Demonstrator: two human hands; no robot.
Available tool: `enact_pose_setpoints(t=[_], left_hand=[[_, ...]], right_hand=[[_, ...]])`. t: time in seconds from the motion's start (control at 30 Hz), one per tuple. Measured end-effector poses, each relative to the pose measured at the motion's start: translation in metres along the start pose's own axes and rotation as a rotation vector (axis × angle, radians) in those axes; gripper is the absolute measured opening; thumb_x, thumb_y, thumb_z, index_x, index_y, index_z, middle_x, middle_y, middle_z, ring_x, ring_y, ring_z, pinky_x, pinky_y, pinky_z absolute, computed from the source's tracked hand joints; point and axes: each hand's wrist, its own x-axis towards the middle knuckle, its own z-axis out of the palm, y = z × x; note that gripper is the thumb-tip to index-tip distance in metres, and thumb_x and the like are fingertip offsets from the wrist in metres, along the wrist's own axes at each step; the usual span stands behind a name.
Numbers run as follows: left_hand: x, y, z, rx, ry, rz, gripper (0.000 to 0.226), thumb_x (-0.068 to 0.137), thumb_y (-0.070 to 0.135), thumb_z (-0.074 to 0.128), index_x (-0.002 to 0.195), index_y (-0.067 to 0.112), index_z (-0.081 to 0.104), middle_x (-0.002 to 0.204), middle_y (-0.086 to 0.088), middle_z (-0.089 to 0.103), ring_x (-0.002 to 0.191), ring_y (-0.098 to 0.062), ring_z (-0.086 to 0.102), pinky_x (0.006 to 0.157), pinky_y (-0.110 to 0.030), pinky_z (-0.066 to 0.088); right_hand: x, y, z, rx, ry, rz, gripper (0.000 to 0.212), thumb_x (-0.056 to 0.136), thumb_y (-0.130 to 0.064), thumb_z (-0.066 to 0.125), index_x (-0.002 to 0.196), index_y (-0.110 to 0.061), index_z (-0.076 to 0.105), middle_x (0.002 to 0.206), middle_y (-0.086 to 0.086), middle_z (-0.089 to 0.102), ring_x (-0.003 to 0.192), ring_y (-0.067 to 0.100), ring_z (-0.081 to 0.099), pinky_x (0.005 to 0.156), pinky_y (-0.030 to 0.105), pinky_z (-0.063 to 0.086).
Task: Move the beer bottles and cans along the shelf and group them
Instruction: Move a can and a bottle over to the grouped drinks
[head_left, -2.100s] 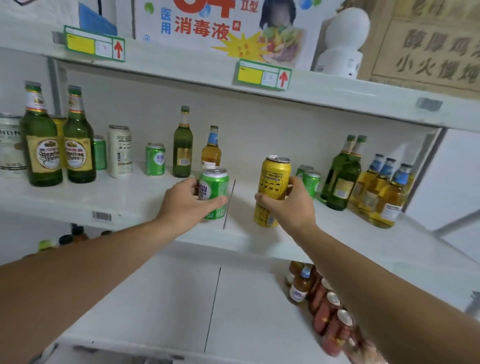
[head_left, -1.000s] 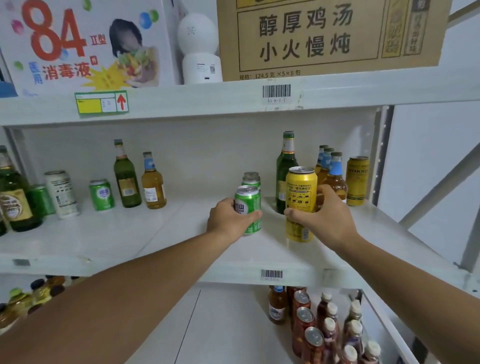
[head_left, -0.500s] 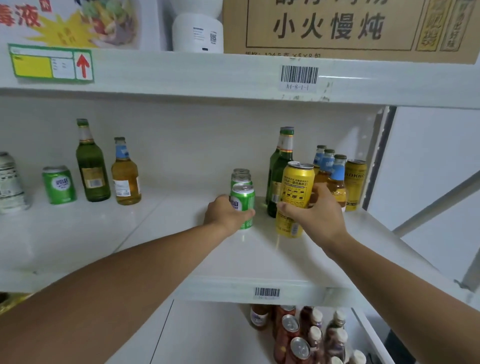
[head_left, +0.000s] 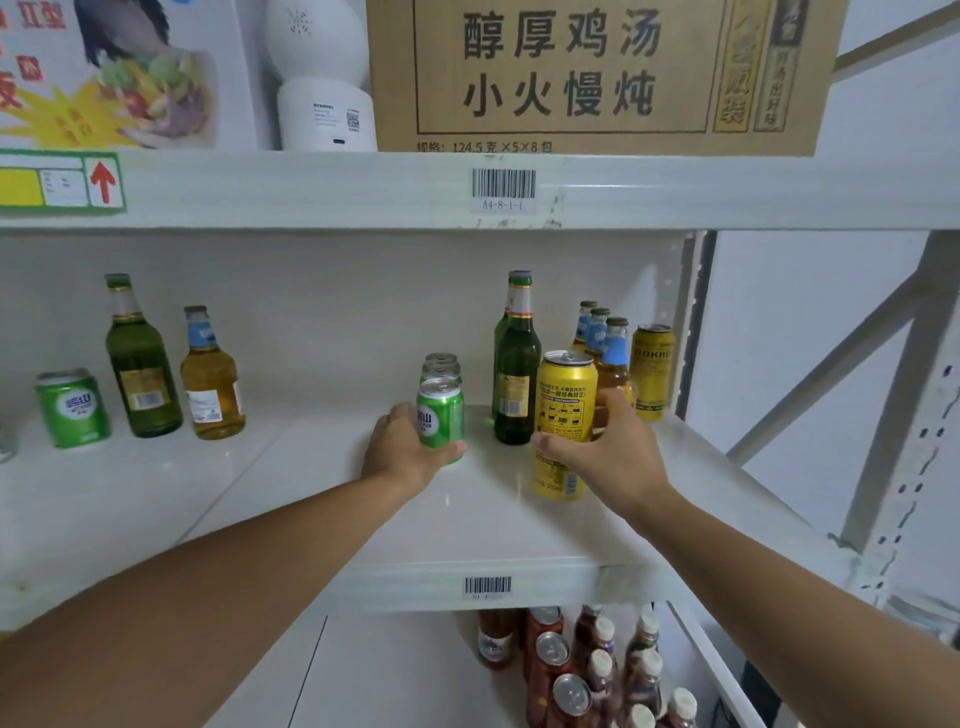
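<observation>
My left hand (head_left: 402, 453) grips a short green can (head_left: 440, 418) standing on the white shelf (head_left: 467, 525), directly in front of two more green cans (head_left: 440, 365). My right hand (head_left: 605, 453) grips a tall yellow can (head_left: 563, 410) beside two tall green bottles (head_left: 516, 364). Behind it stand three amber bottles with blue neck labels (head_left: 613, 345) and another yellow can (head_left: 652, 376). Further left on the shelf are a green can (head_left: 72, 408), a green bottle (head_left: 139, 364) and an amber bottle (head_left: 210, 379).
A shelf above carries a cardboard box (head_left: 597, 73), a white round device (head_left: 322, 78) and a poster. The shelf below holds several dark bottles and cans (head_left: 582, 670). A metal upright and braces (head_left: 883, 364) bound the right end.
Both hands carried their cans rightwards along the shelf to the group at the right end. The green can now stands in line with two other green cans; the yellow can is lower, by the green bottles.
</observation>
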Motion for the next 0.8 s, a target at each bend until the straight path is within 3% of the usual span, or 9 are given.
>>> enact_pose_setpoints(t=[0.07, 0.17, 0.37, 0.67, 0.8], left_hand=[[-0.011, 0.0, -0.006, 0.067, 0.02, 0.067, 0.084, 0.063, 0.068, 0.087, 0.129, 0.023, 0.06, 0.123, 0.003, 0.064, 0.109, -0.02, 0.064, 0.084, -0.035, 0.051], [-0.039, 0.01, -0.019, 0.12, -0.02, 0.148, 0.073, 0.084, 0.045, 0.09, 0.142, 0.023, 0.052, 0.131, 0.001, 0.054, 0.108, -0.016, 0.053, 0.088, -0.03, 0.042], [-0.091, 0.035, -0.029, 0.259, -0.041, 0.297, 0.048, 0.103, 0.045, 0.068, 0.144, 0.022, 0.06, 0.142, -0.002, 0.062, 0.121, -0.024, 0.063, 0.093, -0.034, 0.05], [-0.14, 0.085, -0.013, 0.227, -0.108, 0.456, 0.047, 0.109, 0.045, 0.059, 0.153, 0.03, 0.06, 0.155, 0.007, 0.061, 0.137, -0.017, 0.059, 0.109, -0.037, 0.051], [-0.137, 0.096, -0.003, 0.18, -0.136, 0.494, 0.046, 0.108, 0.044, 0.059, 0.151, 0.029, 0.061, 0.153, 0.009, 0.062, 0.139, -0.014, 0.058, 0.113, -0.038, 0.051]], right_hand=[[-0.006, 0.001, -0.009, -0.003, 0.008, -0.009, 0.07, 0.078, -0.044, 0.094, 0.135, -0.029, 0.055, 0.115, -0.013, 0.071, 0.104, 0.007, 0.069, 0.097, 0.045, 0.062], [-0.017, 0.001, -0.024, 0.008, 0.018, 0.003, 0.074, 0.08, -0.044, 0.094, 0.139, -0.03, 0.053, 0.118, -0.014, 0.069, 0.108, 0.01, 0.069, 0.098, 0.046, 0.062], [-0.042, 0.005, -0.042, 0.038, 0.005, 0.021, 0.072, 0.079, -0.045, 0.094, 0.136, -0.032, 0.052, 0.116, -0.013, 0.068, 0.111, 0.016, 0.07, 0.101, 0.05, 0.062], [-0.07, 0.009, -0.072, 0.021, 0.084, 0.023, 0.08, 0.078, -0.048, 0.094, 0.143, -0.024, 0.054, 0.126, -0.005, 0.07, 0.111, 0.017, 0.07, 0.098, 0.046, 0.062], [-0.073, 0.011, -0.087, -0.013, 0.13, 0.041, 0.077, 0.077, -0.048, 0.095, 0.139, -0.025, 0.055, 0.119, -0.008, 0.07, 0.108, 0.015, 0.069, 0.095, 0.043, 0.062]])
